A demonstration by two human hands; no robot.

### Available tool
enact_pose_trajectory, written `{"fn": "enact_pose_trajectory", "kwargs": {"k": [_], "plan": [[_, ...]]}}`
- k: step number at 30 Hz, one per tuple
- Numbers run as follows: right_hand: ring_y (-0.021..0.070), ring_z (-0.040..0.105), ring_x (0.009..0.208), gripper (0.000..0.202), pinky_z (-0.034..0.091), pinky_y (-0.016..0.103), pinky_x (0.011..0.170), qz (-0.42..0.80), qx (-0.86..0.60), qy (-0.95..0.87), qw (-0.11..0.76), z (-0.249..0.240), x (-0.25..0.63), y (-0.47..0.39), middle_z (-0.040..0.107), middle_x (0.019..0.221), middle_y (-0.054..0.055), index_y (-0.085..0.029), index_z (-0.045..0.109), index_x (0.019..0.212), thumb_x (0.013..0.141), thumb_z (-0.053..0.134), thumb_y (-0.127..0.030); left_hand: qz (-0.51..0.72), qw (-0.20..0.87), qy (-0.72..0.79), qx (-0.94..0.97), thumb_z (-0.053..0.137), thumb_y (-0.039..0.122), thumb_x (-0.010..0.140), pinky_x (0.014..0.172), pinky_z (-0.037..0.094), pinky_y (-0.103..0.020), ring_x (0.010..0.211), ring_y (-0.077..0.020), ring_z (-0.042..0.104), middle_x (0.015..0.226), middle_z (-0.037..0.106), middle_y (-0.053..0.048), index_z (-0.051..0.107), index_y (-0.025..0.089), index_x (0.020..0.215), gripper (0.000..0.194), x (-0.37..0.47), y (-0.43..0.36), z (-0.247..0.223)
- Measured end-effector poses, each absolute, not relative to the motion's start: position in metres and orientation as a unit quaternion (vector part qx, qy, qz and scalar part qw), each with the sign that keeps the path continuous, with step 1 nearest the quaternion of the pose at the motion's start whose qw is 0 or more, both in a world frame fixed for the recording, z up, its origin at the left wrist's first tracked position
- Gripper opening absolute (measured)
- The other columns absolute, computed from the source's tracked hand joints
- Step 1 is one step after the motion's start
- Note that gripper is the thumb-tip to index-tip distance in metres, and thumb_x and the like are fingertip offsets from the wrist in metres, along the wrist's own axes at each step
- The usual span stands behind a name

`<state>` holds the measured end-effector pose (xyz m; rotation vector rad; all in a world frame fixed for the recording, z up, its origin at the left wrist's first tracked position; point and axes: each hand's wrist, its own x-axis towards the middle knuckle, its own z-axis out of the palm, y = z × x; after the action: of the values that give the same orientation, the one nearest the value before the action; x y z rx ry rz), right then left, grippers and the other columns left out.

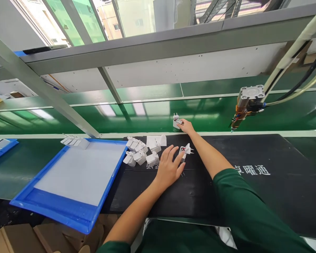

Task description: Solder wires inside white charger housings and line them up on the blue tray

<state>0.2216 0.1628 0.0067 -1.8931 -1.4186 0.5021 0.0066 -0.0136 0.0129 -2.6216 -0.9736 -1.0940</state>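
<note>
My right hand (186,126) reaches to the far edge of the black mat and pinches a white plug adapter (177,122), its pins pointing up, over the green belt. My left hand (169,169) hovers over the mat with its fingers spread. Just right of its fingertips, a second adapter (183,154) lies with its cover tilted aside and its pins pointing right; something reddish shows inside. Whether the fingers touch it, I cannot tell. To the left of that hand sits a cluster of several white adapter housings (140,156), with a white piece (156,140) behind them.
A blue tray (68,207) with a white sheet stands left, a row of adapters (75,141) at its far end. Another blue tray (2,149) is farther left. A tool with a metal cylinder (249,96) hangs at right. Green conveyor (147,119) runs behind; cardboard boxes (18,239) stand below.
</note>
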Motion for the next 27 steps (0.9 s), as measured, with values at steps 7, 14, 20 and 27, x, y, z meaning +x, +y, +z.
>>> {"fn": "enact_pose_trajectory", "kwargs": {"k": [7, 14, 20, 27], "plan": [[0.0258, 0.071, 0.092, 0.034, 0.052, 0.035, 0.082, 0.14, -0.738, -0.578, 0.319, -0.002, 0.235, 0.092, 0.076, 0.097, 0.011, -0.017, 0.066, 0.111, 0.084, 0.061, -0.036, -0.296, -0.06, -0.307, -0.903, 0.064, 0.018, 0.085, 0.11, 0.044, -0.051, 0.14, -0.0365, 0.039, 0.156, 0.028, -0.017, 0.049, 0.025, 0.142, 0.059, 0.043, -0.01, 0.002], [0.0308, 0.071, 0.097, 0.045, 0.055, 0.043, 0.087, 0.131, -0.732, -0.601, 0.292, 0.006, 0.267, -0.021, 0.075, 0.109, 0.014, -0.019, 0.065, 0.115, 0.077, 0.067, -0.043, -0.294, -0.279, -0.391, -0.827, 0.061, 0.006, 0.078, 0.107, 0.047, -0.04, 0.126, -0.0255, 0.056, 0.139, 0.055, -0.013, 0.051, 0.019, 0.138, 0.062, 0.045, 0.019, -0.007], [0.0261, 0.067, 0.106, 0.034, 0.054, 0.047, 0.094, -0.013, -0.704, -0.386, 0.596, 0.033, 0.338, -0.062, 0.069, 0.112, 0.012, -0.024, 0.06, 0.113, 0.08, 0.06, -0.031, -0.27, -0.361, -0.425, -0.785, 0.071, 0.014, 0.073, 0.097, 0.052, -0.038, 0.105, -0.0239, 0.065, 0.114, 0.066, -0.009, 0.06, 0.016, 0.125, 0.053, 0.038, 0.027, -0.013], [0.0265, 0.062, 0.115, 0.049, 0.046, 0.05, 0.105, 0.139, -0.648, -0.418, 0.622, 0.063, 0.375, 0.008, 0.066, 0.117, 0.01, -0.025, 0.053, 0.105, 0.058, 0.065, -0.016, -0.323, -0.291, -0.432, -0.79, 0.076, 0.018, 0.071, 0.104, 0.049, -0.042, 0.115, -0.026, 0.061, 0.12, 0.062, -0.012, 0.069, 0.014, 0.107, 0.036, 0.043, 0.029, -0.028]]}}
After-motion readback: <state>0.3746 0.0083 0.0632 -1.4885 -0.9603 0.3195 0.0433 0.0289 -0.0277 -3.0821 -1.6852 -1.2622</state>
